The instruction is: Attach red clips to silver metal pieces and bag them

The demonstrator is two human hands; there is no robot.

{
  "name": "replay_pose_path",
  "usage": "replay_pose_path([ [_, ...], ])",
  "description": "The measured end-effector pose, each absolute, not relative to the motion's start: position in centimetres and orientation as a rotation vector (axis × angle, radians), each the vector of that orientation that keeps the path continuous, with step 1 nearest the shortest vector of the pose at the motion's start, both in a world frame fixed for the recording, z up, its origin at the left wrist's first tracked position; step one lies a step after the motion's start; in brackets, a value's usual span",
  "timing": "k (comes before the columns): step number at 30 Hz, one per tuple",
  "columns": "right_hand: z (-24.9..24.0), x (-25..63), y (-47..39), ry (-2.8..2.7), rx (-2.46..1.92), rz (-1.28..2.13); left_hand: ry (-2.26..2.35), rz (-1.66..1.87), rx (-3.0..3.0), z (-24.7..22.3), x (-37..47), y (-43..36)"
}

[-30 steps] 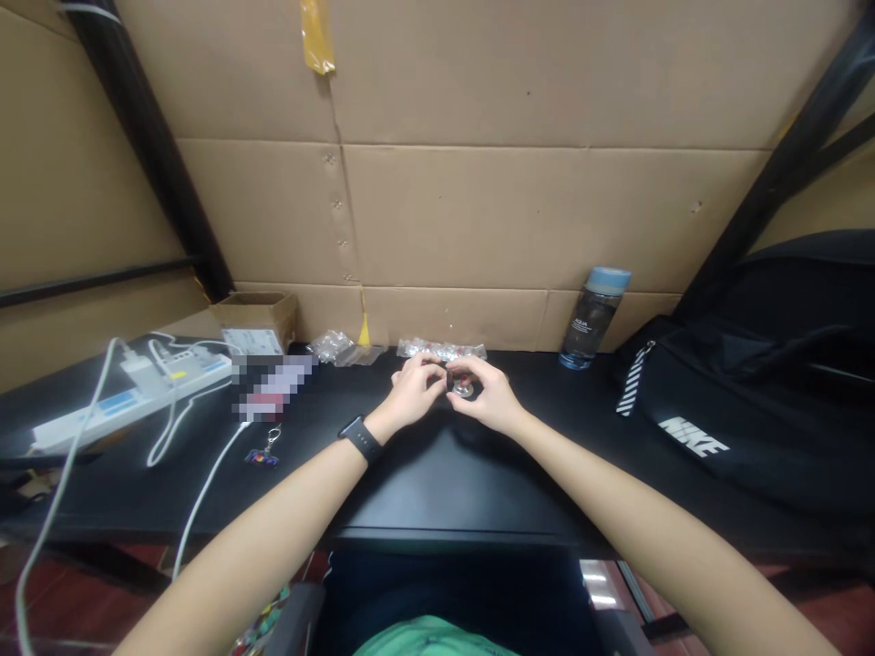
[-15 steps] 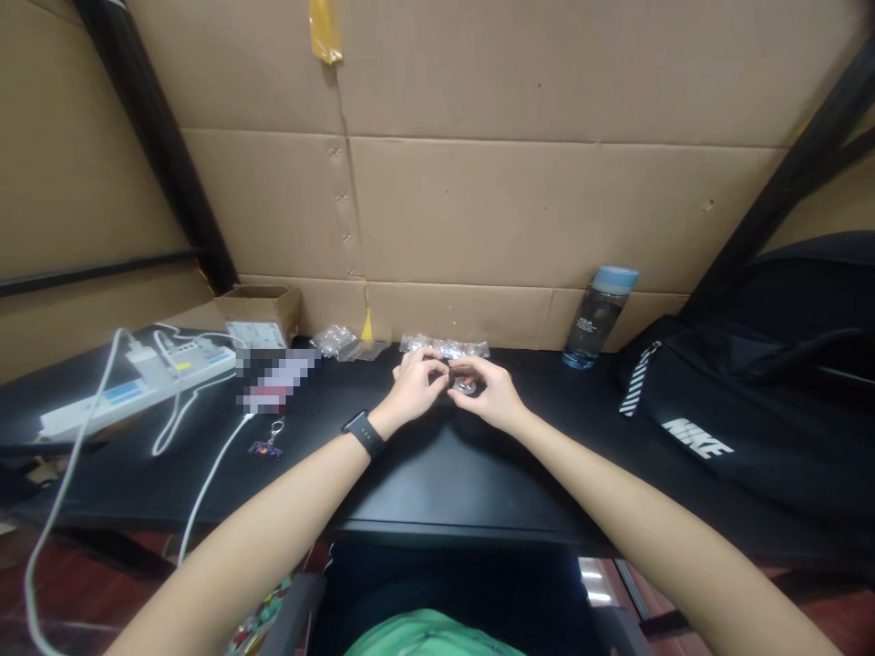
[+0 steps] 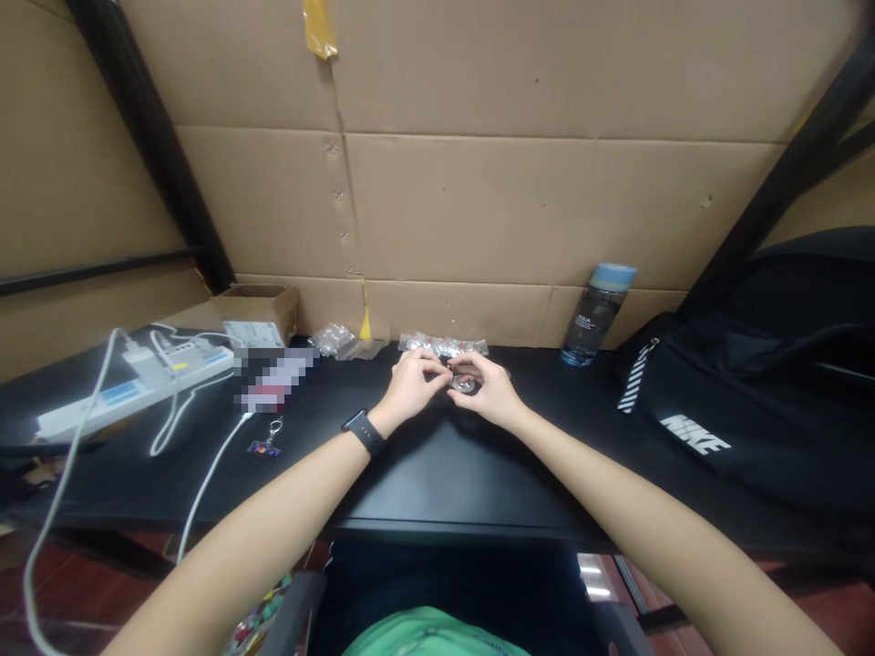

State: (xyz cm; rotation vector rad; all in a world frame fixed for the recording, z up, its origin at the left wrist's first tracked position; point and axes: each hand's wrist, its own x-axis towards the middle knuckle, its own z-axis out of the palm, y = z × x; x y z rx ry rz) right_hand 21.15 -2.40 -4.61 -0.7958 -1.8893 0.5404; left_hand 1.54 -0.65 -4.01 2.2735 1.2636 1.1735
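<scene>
My two hands meet fingertip to fingertip over the middle of the black table (image 3: 437, 483). My left hand (image 3: 414, 383) is closed in a pinch, thumb against forefinger, on something too small to make out. Facing it, my right hand (image 3: 490, 390) curls its thumb and forefinger toward the same spot. A small shiny round piece (image 3: 464, 384) shows between the right thumb and forefinger; whether it is gripped or lies on the table behind them I cannot tell. Just beyond the hands lie clear plastic packets (image 3: 444, 345) with bits of red.
More clear plastic bags (image 3: 342, 343) lie near an open cardboard box (image 3: 257, 310). At left are a power strip (image 3: 137, 392) with white cables, a blurred-out item (image 3: 277, 380) and a keychain (image 3: 265, 446). A water bottle (image 3: 596, 314) and black bag (image 3: 738, 410) stand at right.
The fingertips have shifted slightly, and the dark sliver between them shows less. Both hands stay in the same place; the view has moved a little.
</scene>
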Motion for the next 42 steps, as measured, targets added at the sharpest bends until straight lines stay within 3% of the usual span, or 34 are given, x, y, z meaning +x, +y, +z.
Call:
replay_pose_path([
  [9, -4.2, 21.5, -2.3, -1.963, -0.824, 0.42, 1.134, 1.205, 2.062, -4.0, 1.0, -0.2],
  [17, -4.0, 21.8, -2.6, -2.041, -0.866, 0.276, 0.954, 0.953, 1.991, -4.6, 0.2, 0.2],
  [33, -3.5, 23.2, -0.7, -2.073, -0.954, 0.223, 1.274, 0.722, 2.749, -4.4, 0.1, 0.4],
  [42, -3.9, 23.3, -1.2, -2.516, -1.017, 0.105, 1.31, 0.633, 2.772, -4.8, 0.3, 0.5],
])
